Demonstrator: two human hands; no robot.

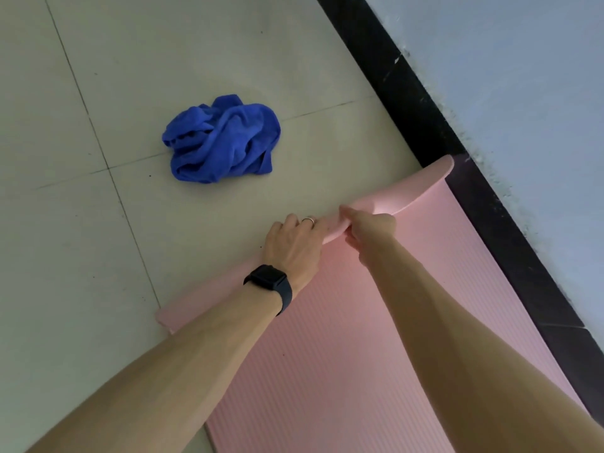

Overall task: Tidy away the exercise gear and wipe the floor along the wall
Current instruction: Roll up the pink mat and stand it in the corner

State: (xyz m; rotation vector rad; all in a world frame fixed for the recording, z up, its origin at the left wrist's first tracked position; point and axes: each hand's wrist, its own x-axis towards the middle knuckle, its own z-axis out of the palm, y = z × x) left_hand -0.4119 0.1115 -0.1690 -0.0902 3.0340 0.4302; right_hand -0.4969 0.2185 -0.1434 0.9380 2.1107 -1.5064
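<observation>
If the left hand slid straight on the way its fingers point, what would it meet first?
Probably bare floor. The left hand, gripping the curled end of the pink ribbed foam mat, points up-frame; the crumpled blue cloth lies left of that line. Depth is uncertain.

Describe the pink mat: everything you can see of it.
The pink mat is a thick, foam-looking sheet with fine ribbing on its upper face and a smoother underside. It lies mostly flat on the tiled floor, alongside the black skirting at the wall. Its far end is lifted and curled back toward the person, the start of a roll. The left hand and right hand both grip that curled edge. The near end runs out of view.
</observation>
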